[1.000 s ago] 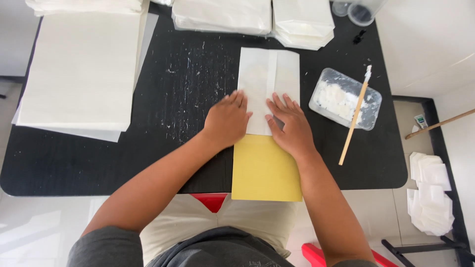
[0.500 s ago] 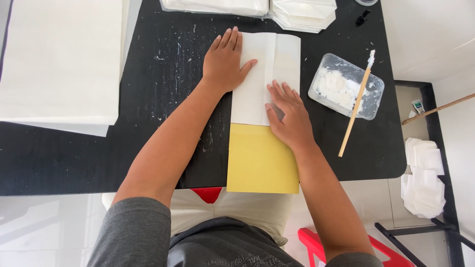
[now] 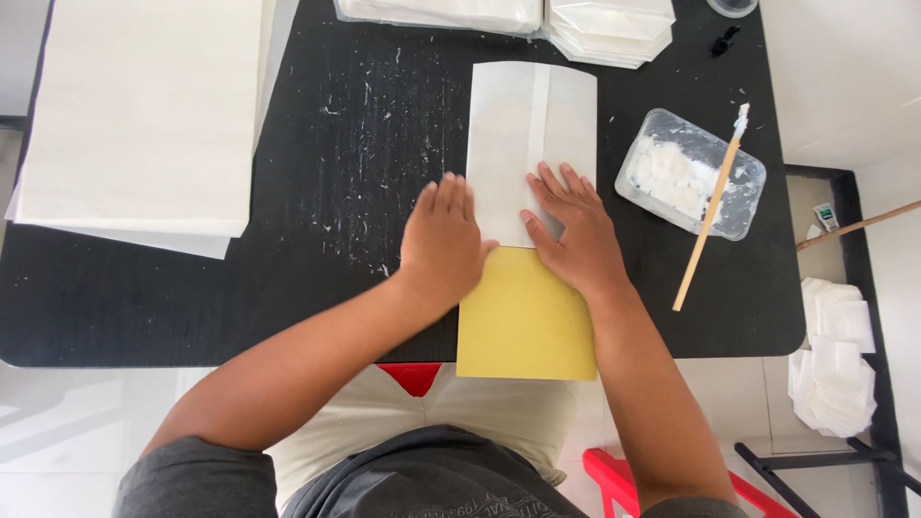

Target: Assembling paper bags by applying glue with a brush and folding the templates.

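While I scan from the left, first thing is the stack of large white sheets at 10 o'clock on the black table, well apart from the hands. Left hand lies flat, palm down, fingers together, holding nothing; its thumb side touches the left edge of the folded white paper. That paper sits at 12 o'clock from the hands, its lower end on the yellow card, which overhangs the near table edge at 6 o'clock. Right hand is flat too, fingers spread, pressing the paper's lower right part, gripping nothing. At 2 o'clock: clear tub of white paste with a wooden stick laid across it. More white stacks at 12 o'clock, far edge.
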